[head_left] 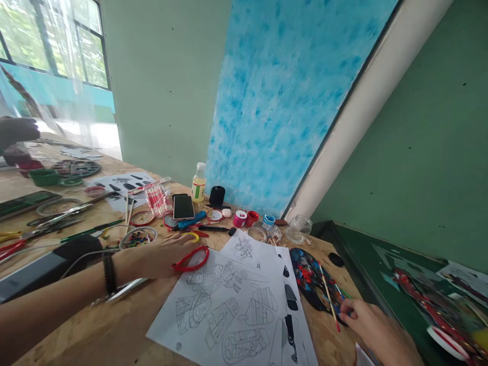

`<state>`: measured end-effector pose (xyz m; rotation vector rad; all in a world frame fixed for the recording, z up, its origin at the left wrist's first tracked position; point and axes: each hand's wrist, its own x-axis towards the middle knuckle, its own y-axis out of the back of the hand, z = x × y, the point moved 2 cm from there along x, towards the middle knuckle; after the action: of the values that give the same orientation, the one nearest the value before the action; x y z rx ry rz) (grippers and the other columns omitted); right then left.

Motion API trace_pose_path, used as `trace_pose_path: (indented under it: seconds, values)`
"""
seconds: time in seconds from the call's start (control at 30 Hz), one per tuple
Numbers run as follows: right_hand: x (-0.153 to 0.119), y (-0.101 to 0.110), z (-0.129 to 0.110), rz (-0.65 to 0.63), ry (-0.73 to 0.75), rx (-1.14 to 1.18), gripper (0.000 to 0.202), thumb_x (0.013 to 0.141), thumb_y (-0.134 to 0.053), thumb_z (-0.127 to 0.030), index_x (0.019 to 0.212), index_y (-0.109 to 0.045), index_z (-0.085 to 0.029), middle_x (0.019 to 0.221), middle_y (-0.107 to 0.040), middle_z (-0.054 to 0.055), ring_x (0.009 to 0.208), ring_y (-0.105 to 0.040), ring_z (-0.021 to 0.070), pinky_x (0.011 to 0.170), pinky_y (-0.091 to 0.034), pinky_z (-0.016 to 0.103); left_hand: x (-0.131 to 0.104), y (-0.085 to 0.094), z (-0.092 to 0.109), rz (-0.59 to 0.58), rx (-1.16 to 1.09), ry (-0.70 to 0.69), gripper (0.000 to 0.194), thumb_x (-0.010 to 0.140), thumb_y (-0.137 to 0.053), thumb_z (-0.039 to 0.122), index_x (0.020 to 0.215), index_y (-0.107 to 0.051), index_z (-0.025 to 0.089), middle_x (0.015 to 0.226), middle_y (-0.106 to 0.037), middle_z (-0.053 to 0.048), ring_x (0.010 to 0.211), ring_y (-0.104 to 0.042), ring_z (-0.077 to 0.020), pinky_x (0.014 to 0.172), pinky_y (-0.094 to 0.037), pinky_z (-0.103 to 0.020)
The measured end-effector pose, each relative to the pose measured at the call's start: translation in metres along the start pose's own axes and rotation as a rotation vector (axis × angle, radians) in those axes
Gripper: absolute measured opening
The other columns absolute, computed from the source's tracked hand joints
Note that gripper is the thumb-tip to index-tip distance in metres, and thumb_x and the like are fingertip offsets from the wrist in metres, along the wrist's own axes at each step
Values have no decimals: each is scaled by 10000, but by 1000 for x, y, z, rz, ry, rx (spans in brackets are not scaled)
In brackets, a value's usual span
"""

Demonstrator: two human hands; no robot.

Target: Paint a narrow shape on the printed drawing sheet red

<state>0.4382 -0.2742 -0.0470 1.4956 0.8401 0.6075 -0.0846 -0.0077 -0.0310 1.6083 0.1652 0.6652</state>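
My left hand [165,256] lies low over the table with its fingers stretched forward, beside a red scissor handle [192,259]. Metal blades [127,288] show under that wrist. A yellow ring-shaped handle [191,236] is just past the fingers. Across the table, my right hand [375,325] has its fingertips pressed together at the edge of a paint-smeared dark palette [305,269]; what they hold, if anything, is hidden. A thin paintbrush [328,295] lies across the palette. Between my hands are sheets of paper with line drawings [229,310], overlapping a sheet with black shapes [292,297].
Paint pots [240,218], a phone [183,207], a bottle [199,183] and a glass jar [301,224] stand along the wall. A bead dish [138,237] and a dark grey box [57,264] are at left. Another person's hand [17,129] shows far left.
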Motion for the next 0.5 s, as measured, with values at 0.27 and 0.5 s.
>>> trace_pose_path:
  seconds: [0.27,0.5]
  values:
    - [-6,-20,-5,73,-5,-110,193,973,-624,-292,895,-793,-345,1031,-857,90,931,-835,346,761,-500,392,-10,14,-1,-156,-89,-46,666,1006,-758,52,1622,-564,215,1675,-581,-151,1464,-646,-339,1190,-571,-546]
    - [-10,-10,-13,88,16,-71,290,1021,-508,-297,847,-739,-325,995,-849,73,842,-806,303,696,-460,363,-12,24,7,-173,-93,-41,716,983,-728,-20,1631,-575,244,1660,-605,-140,1496,-627,-345,1198,-564,-553]
